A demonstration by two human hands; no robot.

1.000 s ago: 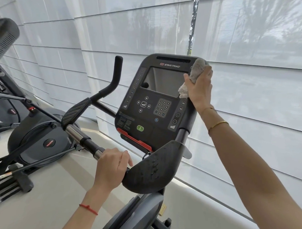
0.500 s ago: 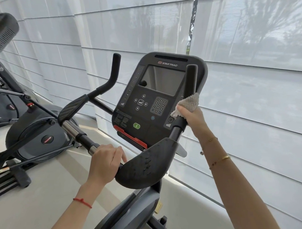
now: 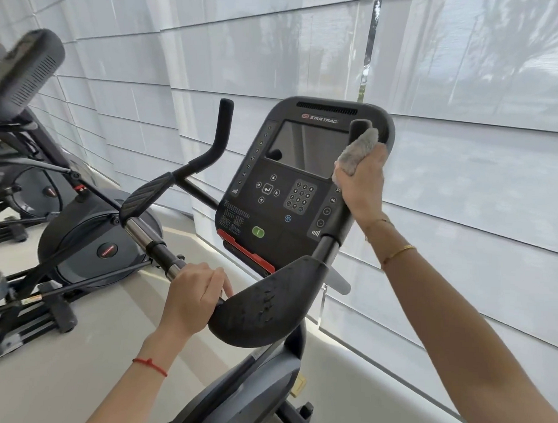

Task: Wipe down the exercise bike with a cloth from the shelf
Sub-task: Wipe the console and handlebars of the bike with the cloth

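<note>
The black exercise bike's console (image 3: 291, 186) faces me, its screen above a keypad and a green button. My right hand (image 3: 362, 179) grips a grey cloth (image 3: 357, 150) wrapped round the upper part of the right upright handlebar (image 3: 358, 125), just below its tip. My left hand (image 3: 192, 298) grips the horizontal bar beside the chrome section (image 3: 144, 235), next to the black right elbow pad (image 3: 268, 309). The left elbow pad (image 3: 147, 192) and left upright handle (image 3: 222, 130) stand free.
A second exercise machine (image 3: 90, 239) stands to the left on the pale floor (image 3: 60, 377), with another console (image 3: 20, 72) at the upper left. White window blinds (image 3: 462, 186) run close behind the bike.
My right hand with the cloth slid down the right upright handlebar to its base, then back up near its tip. My left hand kept its grip on the bar.
</note>
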